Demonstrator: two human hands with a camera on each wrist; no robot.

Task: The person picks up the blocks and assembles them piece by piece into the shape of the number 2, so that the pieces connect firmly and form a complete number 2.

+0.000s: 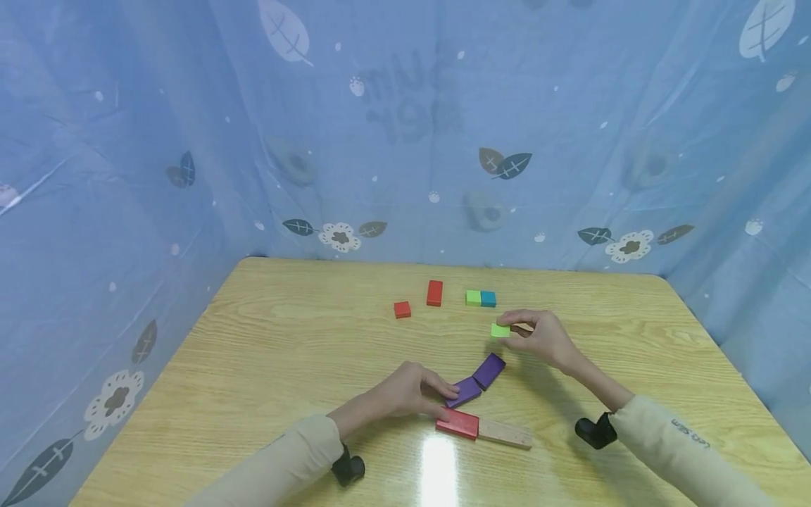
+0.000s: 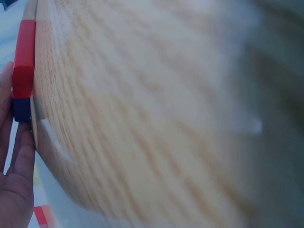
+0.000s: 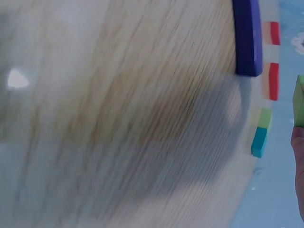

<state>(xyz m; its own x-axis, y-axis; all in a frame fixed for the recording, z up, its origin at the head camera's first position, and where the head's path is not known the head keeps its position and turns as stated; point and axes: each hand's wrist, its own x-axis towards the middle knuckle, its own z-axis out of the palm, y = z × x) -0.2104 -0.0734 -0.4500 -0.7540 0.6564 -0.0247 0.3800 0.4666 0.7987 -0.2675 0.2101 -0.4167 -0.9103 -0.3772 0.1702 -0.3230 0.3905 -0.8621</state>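
Note:
In the head view my right hand (image 1: 543, 339) pinches a light green block (image 1: 500, 330) between thumb and fingers, raised above the table. That green block (image 3: 299, 102) also shows at the right wrist view's edge. My left hand (image 1: 405, 391) rests low on the table, its fingertips touching a purple block (image 1: 464, 392) and its thumb at the left end of a red block (image 1: 459, 424). A second purple block (image 1: 489, 371) meets the first at an angle. A plain wooden block (image 1: 505, 433) lies end to end with the red one.
Farther back on the wooden table (image 1: 304, 317) are a small red block (image 1: 402, 310), a longer red block (image 1: 434, 293), and a green block (image 1: 473, 298) touching a blue block (image 1: 488, 299). A blue patterned curtain (image 1: 405, 141) surrounds the table's back and sides.

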